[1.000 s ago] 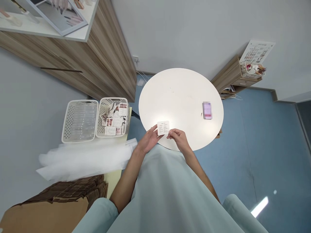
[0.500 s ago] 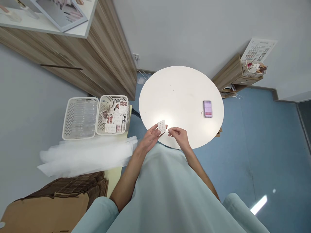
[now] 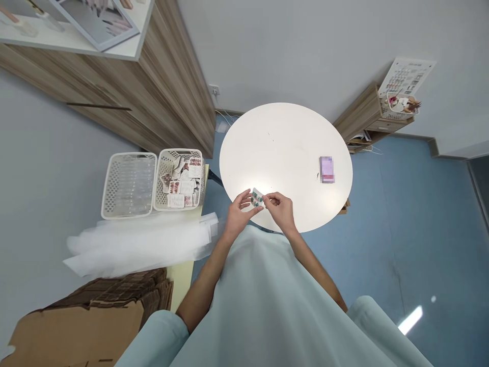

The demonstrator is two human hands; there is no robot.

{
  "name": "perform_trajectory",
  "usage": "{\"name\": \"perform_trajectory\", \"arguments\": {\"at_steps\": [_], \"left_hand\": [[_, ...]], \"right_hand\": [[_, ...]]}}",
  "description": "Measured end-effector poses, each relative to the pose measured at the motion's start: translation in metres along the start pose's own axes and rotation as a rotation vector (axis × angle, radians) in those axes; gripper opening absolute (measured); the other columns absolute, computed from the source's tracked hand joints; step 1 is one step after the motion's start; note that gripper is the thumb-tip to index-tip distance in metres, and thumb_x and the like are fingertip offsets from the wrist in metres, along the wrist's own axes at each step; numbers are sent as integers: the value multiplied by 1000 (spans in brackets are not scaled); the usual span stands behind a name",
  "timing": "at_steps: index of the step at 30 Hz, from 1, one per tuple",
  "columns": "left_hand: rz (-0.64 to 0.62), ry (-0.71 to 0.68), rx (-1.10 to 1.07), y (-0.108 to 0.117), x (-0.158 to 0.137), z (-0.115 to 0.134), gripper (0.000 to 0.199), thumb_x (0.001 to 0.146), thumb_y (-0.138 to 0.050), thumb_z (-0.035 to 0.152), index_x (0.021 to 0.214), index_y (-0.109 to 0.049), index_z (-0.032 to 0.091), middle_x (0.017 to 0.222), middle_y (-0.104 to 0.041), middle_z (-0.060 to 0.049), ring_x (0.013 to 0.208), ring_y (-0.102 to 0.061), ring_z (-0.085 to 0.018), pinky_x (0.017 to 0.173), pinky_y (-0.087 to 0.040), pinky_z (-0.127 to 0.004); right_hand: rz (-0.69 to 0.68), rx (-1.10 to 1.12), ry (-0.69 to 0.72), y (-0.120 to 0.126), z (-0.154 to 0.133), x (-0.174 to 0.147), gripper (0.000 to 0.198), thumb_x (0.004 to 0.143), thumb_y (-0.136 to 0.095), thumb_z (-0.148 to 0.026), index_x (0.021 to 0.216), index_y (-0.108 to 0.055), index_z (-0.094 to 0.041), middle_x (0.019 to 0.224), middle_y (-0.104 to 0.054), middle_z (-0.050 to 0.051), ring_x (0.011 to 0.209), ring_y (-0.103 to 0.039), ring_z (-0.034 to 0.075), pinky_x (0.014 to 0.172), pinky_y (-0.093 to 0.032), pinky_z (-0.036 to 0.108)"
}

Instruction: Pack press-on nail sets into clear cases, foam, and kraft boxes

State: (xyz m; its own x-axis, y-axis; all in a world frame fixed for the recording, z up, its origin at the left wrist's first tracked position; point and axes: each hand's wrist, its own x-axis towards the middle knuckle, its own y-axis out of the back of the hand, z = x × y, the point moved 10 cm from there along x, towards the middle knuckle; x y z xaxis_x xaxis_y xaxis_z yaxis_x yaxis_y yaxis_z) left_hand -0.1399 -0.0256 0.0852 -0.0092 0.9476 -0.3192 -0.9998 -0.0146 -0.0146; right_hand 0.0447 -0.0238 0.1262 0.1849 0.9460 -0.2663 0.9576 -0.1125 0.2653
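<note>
A small card (image 3: 256,198) of press-on nails, showing green and pinkish nails on its face, is held tilted over the table's near edge. My right hand (image 3: 280,209) pinches the card at its right edge with thumb and fingertips. Around the card's left and lower edges are the loosely curved fingers and thumb of my left hand (image 3: 239,214), supporting it. Beneath both hands lies the near rim of the white oval table (image 3: 284,137).
On the table's right lies a purple-and-pink stack (image 3: 327,169), blurred. At left, a white basket (image 3: 157,178) holds many nail cards, beside another basket (image 3: 109,186) of clear plastic pieces. White sheets (image 3: 141,244) and folded cardboard (image 3: 76,331) are nearer. A wood-grain cabinet (image 3: 179,76) stands behind.
The card has been turned over from its white printed side to the side with nails. My right hand has moved left onto its edge, and my left fingers have shifted around it.
</note>
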Motion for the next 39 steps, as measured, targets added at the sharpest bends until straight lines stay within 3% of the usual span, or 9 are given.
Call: {"name": "perform_trajectory", "arguments": {"at_steps": [5,11,24,32,36,39], "left_hand": [[12,83,-160,13,-9,-6,67,77,-87,53,132,-71,19,115,-76,-12,96,-72,-23,87,-57,-38],[-35,156,-175,7,-17,-11,59,76,-89,52,122,-77,18,93,-73,-6,73,-64,-15,68,-50,-31],[-19,163,-30,4,-12,-21,48,74,-88,59,101,-81,19,76,-71,-3,67,-60,-17,70,-53,-35],[-77,193,46,-3,-6,-18,48,77,-83,67,92,-77,21,90,-76,-7,61,-56,-14,55,-41,-28],[-37,197,41,2,1,-11,54,82,-76,72,89,-80,19,92,-79,-10,63,-59,-16,60,-46,-31],[-35,211,15,4,6,-6,51,77,-85,65,96,-83,18,82,-77,-8,70,-63,-19,70,-52,-34]], "right_hand": [[-53,102,-72,19,13,17,32,84,-75,-54,79,-76,-23,71,-71,3,73,-69,22,69,-53,34],[-166,158,-81,18,20,22,33,83,-78,-54,80,-77,-22,70,-70,2,72,-66,20,69,-51,32],[-275,150,-32,20,27,28,40,84,-78,-62,88,-76,-22,84,-74,3,74,-68,18,74,-55,33],[-313,162,12,19,19,19,43,88,-74,-66,91,-74,-23,80,-73,3,71,-69,19,70,-56,33],[-345,214,-25,21,16,11,40,88,-77,-62,92,-77,-23,82,-76,4,78,-74,21,76,-59,35],[-394,215,-39,20,15,5,34,86,-82,-56,94,-79,-24,91,-80,5,90,-76,23,87,-60,39]]}}
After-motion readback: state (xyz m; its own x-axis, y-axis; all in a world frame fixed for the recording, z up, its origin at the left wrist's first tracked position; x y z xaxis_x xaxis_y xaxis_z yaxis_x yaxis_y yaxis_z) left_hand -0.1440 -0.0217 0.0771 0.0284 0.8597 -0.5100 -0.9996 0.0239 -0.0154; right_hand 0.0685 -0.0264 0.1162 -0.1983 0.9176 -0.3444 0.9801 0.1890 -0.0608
